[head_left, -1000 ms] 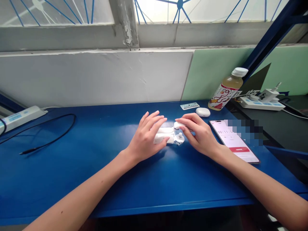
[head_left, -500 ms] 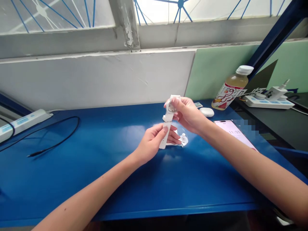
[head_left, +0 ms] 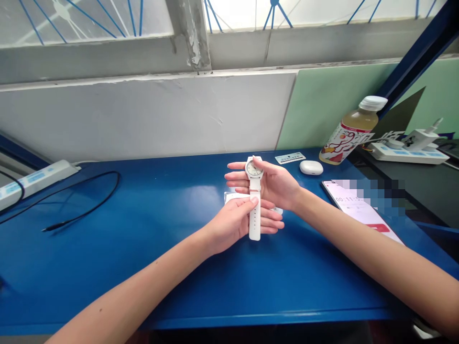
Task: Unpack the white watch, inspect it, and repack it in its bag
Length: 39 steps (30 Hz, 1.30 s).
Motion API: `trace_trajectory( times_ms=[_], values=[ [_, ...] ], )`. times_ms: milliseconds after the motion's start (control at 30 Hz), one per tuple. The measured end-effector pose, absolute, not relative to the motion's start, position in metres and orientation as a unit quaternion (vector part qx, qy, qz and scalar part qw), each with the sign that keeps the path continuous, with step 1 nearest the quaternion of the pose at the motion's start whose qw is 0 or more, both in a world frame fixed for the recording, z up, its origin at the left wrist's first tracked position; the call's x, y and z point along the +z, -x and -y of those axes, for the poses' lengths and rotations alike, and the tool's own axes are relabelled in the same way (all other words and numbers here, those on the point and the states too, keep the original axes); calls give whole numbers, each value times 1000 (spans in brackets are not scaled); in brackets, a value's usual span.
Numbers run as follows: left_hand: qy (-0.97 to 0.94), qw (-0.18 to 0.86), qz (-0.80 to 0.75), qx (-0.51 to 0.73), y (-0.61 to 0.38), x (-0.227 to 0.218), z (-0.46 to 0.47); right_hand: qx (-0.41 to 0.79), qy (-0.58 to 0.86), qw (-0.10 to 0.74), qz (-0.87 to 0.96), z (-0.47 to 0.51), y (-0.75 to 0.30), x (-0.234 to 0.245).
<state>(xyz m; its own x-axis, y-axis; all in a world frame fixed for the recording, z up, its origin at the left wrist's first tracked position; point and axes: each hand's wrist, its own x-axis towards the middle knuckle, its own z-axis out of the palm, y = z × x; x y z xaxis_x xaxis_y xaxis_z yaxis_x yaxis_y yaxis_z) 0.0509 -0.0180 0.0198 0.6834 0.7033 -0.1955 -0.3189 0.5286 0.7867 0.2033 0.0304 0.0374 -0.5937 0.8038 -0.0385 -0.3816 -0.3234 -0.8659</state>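
Observation:
A white wristwatch (head_left: 255, 210) is held up between both hands, its round dial facing me and its strap hanging straight down. My right hand (head_left: 274, 184) supports the watch case from behind, thumb on the dial's edge and fingers stretched out to the left. Lower down, my left hand (head_left: 236, 220) pinches the strap, with the thumb in front and the fingers extended behind it. Beyond the hands, a clear plastic package with white contents (head_left: 231, 196) lies on the blue table (head_left: 172, 282), mostly hidden by them.
On the right are a phone (head_left: 362, 210), a white earbud case (head_left: 311, 167), a small printed card (head_left: 290, 157) and a drink bottle (head_left: 353, 129). A power strip (head_left: 409, 153) stands beyond them. Another power strip (head_left: 39, 181) and a black cable (head_left: 89, 222) lie at left.
The watch has turned so its dial faces me, and it hangs slightly lower. My right hand's fingers have opened out behind it. The printed card shows more fully.

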Motion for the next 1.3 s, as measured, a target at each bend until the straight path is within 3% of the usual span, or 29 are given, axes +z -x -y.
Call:
trace_trajectory(
  times_ms=[500, 1300],
  values=[
    [-343, 828, -341, 285, -53, 26, 20, 830, 280, 371, 309, -32, -198, 41],
    [-370, 844, -294, 254, -46, 21, 19, 836, 276, 384, 279, -28, -197, 43]
  ],
)
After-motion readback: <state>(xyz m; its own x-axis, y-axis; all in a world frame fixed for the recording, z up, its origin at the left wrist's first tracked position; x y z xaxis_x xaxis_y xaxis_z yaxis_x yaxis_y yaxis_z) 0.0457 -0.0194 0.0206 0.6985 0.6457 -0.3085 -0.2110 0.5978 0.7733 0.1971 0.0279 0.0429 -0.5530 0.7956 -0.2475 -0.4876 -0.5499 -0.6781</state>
